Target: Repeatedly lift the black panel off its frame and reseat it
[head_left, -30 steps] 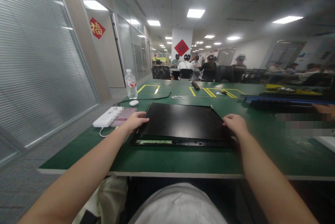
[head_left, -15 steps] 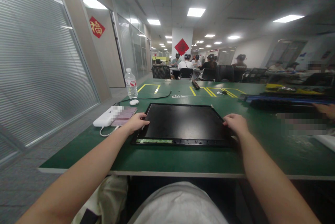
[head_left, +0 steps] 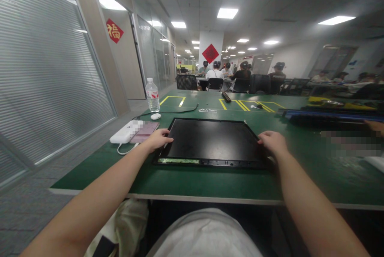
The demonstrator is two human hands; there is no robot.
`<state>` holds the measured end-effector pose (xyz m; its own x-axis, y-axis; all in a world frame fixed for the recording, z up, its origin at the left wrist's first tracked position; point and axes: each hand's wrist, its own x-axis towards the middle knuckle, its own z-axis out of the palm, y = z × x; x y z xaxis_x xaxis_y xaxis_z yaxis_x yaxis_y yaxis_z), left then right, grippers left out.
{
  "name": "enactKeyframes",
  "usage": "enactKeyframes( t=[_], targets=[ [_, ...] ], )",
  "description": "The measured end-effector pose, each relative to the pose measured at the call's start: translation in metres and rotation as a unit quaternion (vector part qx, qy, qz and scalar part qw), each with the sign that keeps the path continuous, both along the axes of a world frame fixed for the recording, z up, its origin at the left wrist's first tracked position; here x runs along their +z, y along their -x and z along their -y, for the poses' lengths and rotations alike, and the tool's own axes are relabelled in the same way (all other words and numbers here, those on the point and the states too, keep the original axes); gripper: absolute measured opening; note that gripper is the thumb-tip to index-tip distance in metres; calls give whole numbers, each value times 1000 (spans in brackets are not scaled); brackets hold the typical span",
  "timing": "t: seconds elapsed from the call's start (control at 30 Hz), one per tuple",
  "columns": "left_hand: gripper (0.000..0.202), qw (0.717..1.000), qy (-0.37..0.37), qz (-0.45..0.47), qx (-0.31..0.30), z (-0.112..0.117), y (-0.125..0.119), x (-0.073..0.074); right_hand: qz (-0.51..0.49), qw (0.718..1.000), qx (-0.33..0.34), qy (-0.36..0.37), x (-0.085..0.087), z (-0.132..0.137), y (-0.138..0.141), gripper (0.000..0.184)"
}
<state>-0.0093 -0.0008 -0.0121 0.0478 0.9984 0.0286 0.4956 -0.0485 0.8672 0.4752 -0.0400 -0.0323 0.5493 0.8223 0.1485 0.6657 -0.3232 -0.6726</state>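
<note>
A black flat display panel (head_left: 214, 141) in a thin dark frame lies on the green table in front of me. A green circuit strip (head_left: 178, 161) shows along the left part of its near edge. At the panel's left side, my left hand (head_left: 159, 139) grips the frame, thumb on top and fingers hidden by the edge. My right hand (head_left: 273, 141) pinches the opposite side edge, its fingertips partly hidden. The panel looks flat; whether its far side touches the table I cannot tell.
Left of the panel are a white power bank (head_left: 124, 132), a phone (head_left: 145, 132), a white oval case (head_left: 155, 116) and a water bottle (head_left: 152, 96). Yellow tape (head_left: 243, 105) marks the table's far side. Another person's hand (head_left: 375, 126) is at the right, near long dark parts (head_left: 324, 119).
The whole view has shifted slightly, so everything appears a little further right. Both hands keep their hold on the panel, which shows no clear movement on the table.
</note>
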Motion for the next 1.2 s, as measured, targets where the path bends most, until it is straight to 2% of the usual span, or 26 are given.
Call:
enactKeyframes(
  t=[0.27,0.33,0.43,0.53,0.67,0.83,0.97,1.2],
  targets=[
    [18,994,-65,-86,-28,-9,4,-3,-2,1000,4,-14,0,1,1,20],
    [29,989,-89,-105,-45,-12,6,-6,5,1000,4,-7,3,2,3,19],
    [61,982,-109,-131,-76,-14,10,-8,11,1000,-6,15,10,6,11,20],
    [73,966,-133,-197,-100,-11,14,-6,11,1000,-11,12,16,9,19,23],
    [68,943,-160,-233,-173,-3,17,4,55,998,16,-35,14,7,23,22],
    [44,918,-145,-219,-297,8,15,15,44,990,123,-56,1,-1,19,31],
    [43,913,-142,-210,-321,12,14,19,31,984,175,-22,-6,-5,18,37],
    [60,911,-138,-198,-335,10,19,20,39,983,181,2,-2,-3,22,31]
  ],
)
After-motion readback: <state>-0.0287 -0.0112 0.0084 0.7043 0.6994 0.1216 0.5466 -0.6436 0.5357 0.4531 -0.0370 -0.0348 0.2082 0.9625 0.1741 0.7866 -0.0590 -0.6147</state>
